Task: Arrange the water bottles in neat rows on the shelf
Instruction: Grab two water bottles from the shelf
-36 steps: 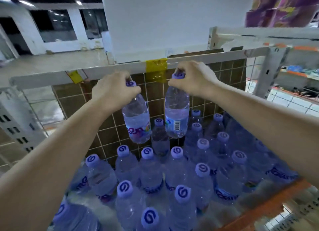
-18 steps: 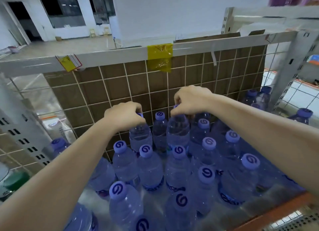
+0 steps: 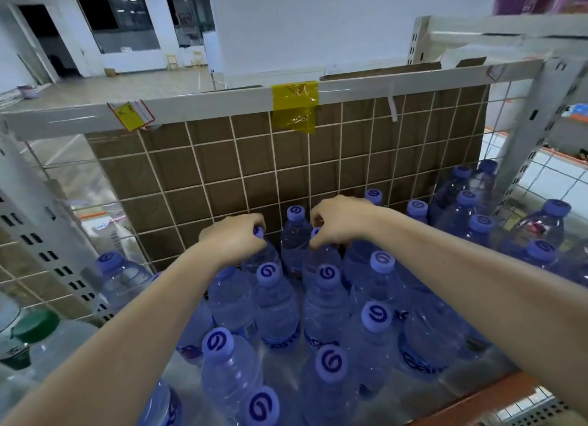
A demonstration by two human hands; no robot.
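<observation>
Both bare hands reach to the back of the orange-edged shelf (image 3: 483, 397), near the white wire grid backed with brown cardboard (image 3: 254, 171). The left hand (image 3: 234, 242) is closed around the purple cap of one clear plastic water bottle (image 3: 259, 257); the right hand (image 3: 342, 220) grips the cap of a second clear bottle (image 3: 319, 257) (a third (image 3: 294, 235) stands upright between them), with purple-capped bottles (image 3: 324, 304) crowded in front

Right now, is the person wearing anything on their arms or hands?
No. The left hand and right hand are bare: no gloves, rings, watch or bracelets show. Both forearms are bare too, with no sleeves as far as the picture reaches.
</observation>
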